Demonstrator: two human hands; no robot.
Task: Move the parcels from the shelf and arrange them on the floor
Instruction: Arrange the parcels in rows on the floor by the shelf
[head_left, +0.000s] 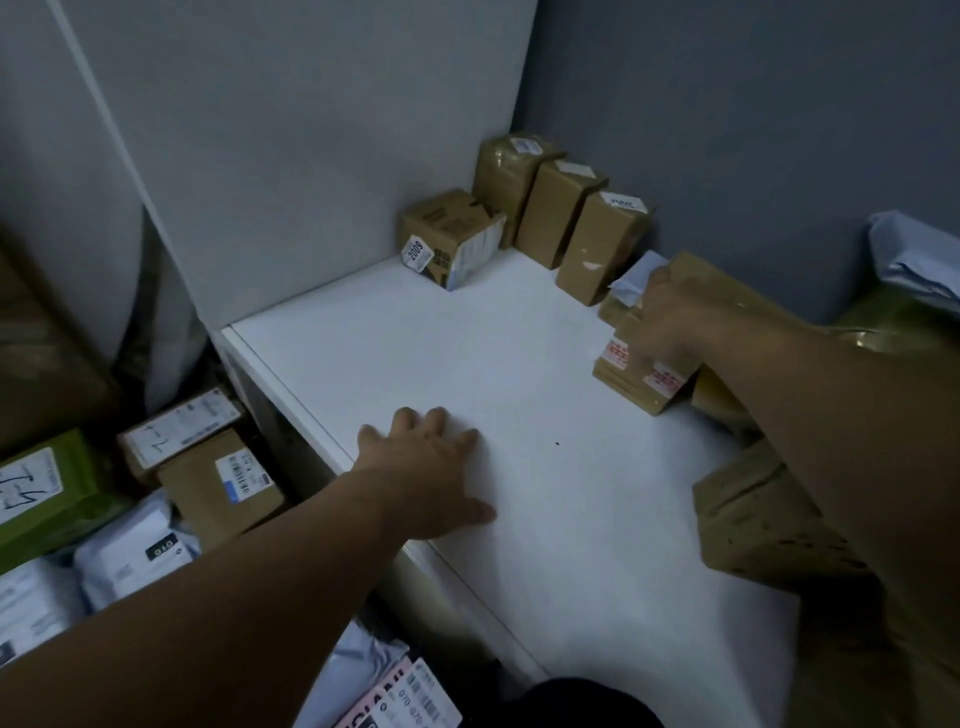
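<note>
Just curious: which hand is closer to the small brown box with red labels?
Right. The right hand is at the small brown box, over its top; the left hand lies flat on the white shelf, off toward the front edge.

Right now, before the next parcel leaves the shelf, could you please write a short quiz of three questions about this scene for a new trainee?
1. True or false: the left hand lies flat on the white shelf and holds nothing.
2. Which parcel is the right hand at? A) the box with the 2009 sticker; B) the small box with red labels; C) one of the tall brown boxes.
3. How many tall brown boxes stand upright in the back corner, beside the box with the 2009 sticker?

Key: 1 true; 2 B; 3 three.
</note>
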